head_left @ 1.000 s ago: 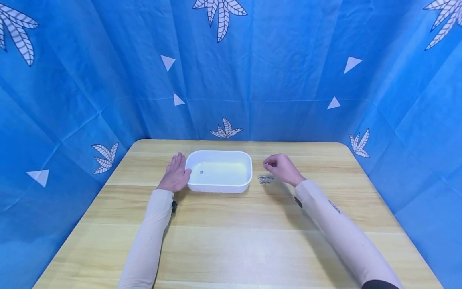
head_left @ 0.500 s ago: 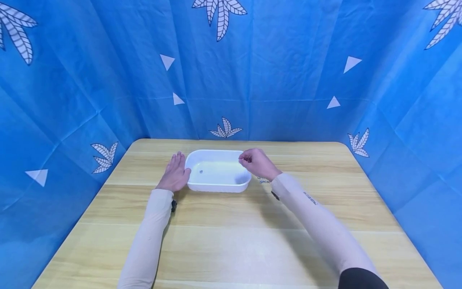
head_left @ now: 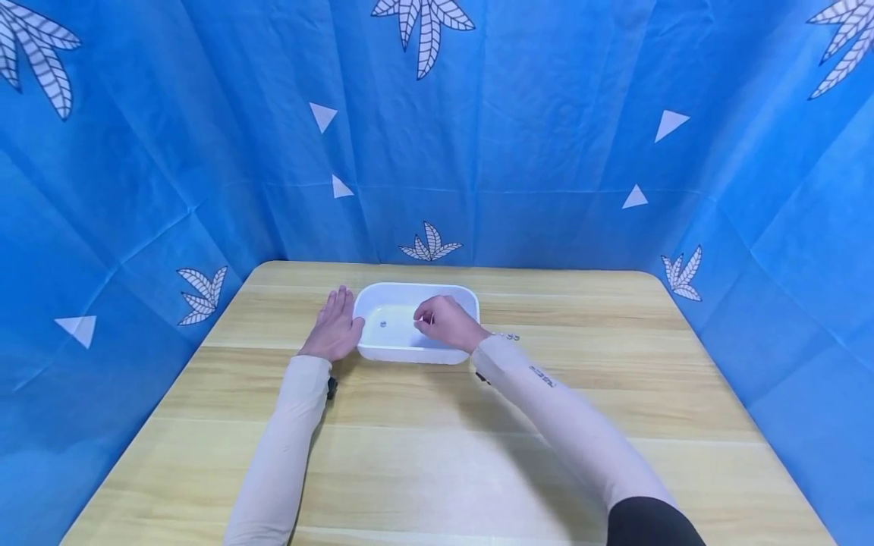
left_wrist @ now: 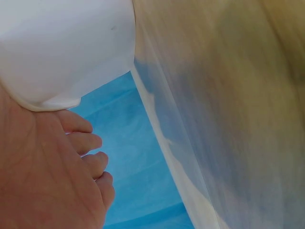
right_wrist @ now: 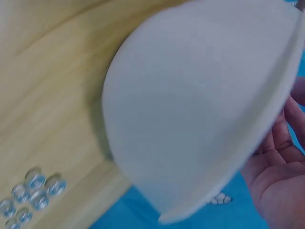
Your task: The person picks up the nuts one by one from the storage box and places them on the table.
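A white plastic basin (head_left: 418,354) stands near the back of the table, with one clear glass marble (head_left: 383,324) on its floor to the left. My left hand (head_left: 332,327) lies against the basin's left side, fingers straight and thumb at the rim. Over the right half of the basin is my right hand (head_left: 449,322), thumb and fingertips pinched together around a small marble that the fingers hide. In the right wrist view the fingers (right_wrist: 281,143) curl beyond the basin's rim. Several more marbles (right_wrist: 39,199) lie on the table to the basin's right, partly covered by the right forearm in the head view.
The wooden table (head_left: 410,470) stretches towards me and to both sides. A blue curtain (head_left: 546,152) with white leaves and triangles hangs behind the table and along both sides. The right sleeve (head_left: 560,409) crosses over the table's right half.
My right hand has moved left from beside the marbles, over the right rim, to above the basin, still pinching. The left hand and the basin have stayed in place.
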A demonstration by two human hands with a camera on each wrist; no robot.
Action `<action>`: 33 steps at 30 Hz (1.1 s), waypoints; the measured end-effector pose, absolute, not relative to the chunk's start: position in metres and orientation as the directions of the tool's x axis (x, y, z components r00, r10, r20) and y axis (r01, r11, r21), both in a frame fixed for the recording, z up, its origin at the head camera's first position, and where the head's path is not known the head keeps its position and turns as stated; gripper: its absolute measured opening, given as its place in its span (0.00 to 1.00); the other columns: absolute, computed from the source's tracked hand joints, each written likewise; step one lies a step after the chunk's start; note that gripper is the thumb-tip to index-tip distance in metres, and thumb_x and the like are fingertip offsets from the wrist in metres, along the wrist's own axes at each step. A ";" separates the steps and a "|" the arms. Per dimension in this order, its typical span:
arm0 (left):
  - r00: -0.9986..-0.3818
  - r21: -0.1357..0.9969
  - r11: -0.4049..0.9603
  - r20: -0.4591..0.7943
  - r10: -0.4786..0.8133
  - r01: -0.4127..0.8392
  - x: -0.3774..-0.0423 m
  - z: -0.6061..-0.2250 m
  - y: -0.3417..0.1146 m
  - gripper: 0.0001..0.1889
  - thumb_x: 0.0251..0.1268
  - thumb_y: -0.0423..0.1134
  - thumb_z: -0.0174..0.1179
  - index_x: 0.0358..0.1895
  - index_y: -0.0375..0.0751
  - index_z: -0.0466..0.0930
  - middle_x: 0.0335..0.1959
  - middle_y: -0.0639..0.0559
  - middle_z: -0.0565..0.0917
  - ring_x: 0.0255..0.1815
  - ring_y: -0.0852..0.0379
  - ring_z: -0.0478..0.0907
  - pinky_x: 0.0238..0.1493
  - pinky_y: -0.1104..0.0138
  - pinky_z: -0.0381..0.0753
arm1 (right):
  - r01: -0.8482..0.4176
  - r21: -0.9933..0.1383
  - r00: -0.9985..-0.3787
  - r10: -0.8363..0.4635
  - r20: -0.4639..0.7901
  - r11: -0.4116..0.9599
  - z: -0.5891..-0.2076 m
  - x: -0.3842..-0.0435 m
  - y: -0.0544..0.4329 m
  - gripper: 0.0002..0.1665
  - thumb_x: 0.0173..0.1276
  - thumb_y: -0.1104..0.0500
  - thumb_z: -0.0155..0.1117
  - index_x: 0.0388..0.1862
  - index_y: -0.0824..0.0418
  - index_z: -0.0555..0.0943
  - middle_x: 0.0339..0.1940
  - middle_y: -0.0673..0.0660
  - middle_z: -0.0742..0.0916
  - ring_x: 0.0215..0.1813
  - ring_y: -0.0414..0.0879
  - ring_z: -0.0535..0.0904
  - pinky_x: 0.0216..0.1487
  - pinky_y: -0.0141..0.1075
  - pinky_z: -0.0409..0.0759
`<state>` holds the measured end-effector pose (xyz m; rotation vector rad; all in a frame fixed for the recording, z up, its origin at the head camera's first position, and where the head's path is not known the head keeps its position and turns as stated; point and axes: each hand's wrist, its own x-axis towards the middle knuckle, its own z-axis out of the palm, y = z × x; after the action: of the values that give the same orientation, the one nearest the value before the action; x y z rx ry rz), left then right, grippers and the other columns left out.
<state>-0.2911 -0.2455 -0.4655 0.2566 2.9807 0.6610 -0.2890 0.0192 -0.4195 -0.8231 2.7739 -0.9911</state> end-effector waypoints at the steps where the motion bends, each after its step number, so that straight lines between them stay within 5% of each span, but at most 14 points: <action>1: -0.983 0.425 0.893 -0.039 0.178 0.145 -0.291 -0.465 -0.245 0.39 0.80 0.51 0.27 0.83 0.28 0.32 0.86 0.35 0.31 0.87 0.35 0.27 0.87 0.43 0.34 | -0.464 -0.606 -0.849 -0.520 0.096 0.646 -0.421 -0.289 0.016 0.11 0.73 0.63 0.66 0.48 0.67 0.90 0.43 0.60 0.92 0.42 0.47 0.85 0.50 0.36 0.86; 11: -0.983 0.422 0.894 -0.030 0.182 0.152 -0.293 -0.465 -0.243 0.39 0.80 0.51 0.28 0.83 0.28 0.33 0.86 0.34 0.32 0.87 0.34 0.28 0.87 0.43 0.35 | -0.431 -0.605 -0.855 -0.518 0.036 0.669 -0.436 -0.293 -0.007 0.13 0.73 0.63 0.67 0.52 0.65 0.89 0.52 0.60 0.92 0.53 0.49 0.87 0.62 0.40 0.86; 33: -0.984 0.423 0.894 -0.024 0.174 0.148 -0.288 -0.464 -0.244 0.39 0.82 0.49 0.32 0.82 0.27 0.33 0.86 0.33 0.33 0.87 0.33 0.29 0.86 0.40 0.36 | -0.417 -0.589 -0.859 -0.513 0.006 0.692 -0.442 -0.299 -0.030 0.14 0.71 0.63 0.69 0.52 0.65 0.89 0.50 0.60 0.92 0.51 0.49 0.86 0.61 0.40 0.86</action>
<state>-0.2883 -0.2440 -0.4643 0.2552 2.9976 0.6613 -0.2988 -0.0298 -0.4421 -0.7591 2.7414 -0.8965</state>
